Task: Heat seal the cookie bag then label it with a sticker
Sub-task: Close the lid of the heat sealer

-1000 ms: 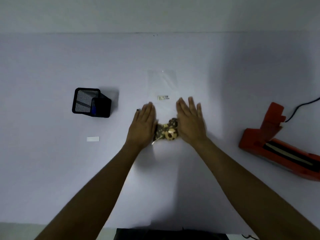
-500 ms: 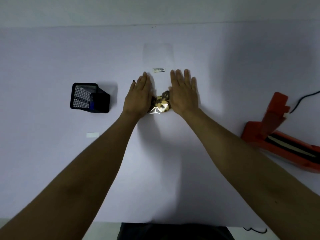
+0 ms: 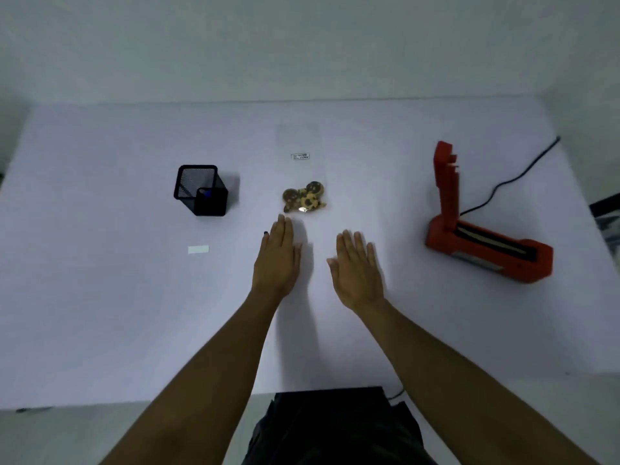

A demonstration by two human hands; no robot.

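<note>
A clear cookie bag (image 3: 299, 169) lies flat in the middle of the white table (image 3: 100, 313), several brown-and-yellow cookies (image 3: 304, 197) bunched at its near end and a small printed label (image 3: 300, 156) stuck on its upper part. My left hand (image 3: 277, 260) is flat and empty just below the cookies, not touching the bag. My right hand (image 3: 357, 270) is also flat and empty, further back and to the right. The red heat sealer (image 3: 483, 236) stands at the right with its arm raised.
A black mesh pen holder (image 3: 201, 190) with a blue pen stands left of the bag. A small white sticker strip (image 3: 198, 249) lies near the left front. The sealer's black cable (image 3: 513, 177) runs off to the right. The table's near edge is at my body.
Both hands have let go of the bag's sides and pulled back toward me. The bag stays on the table with the cookies uncovered.
</note>
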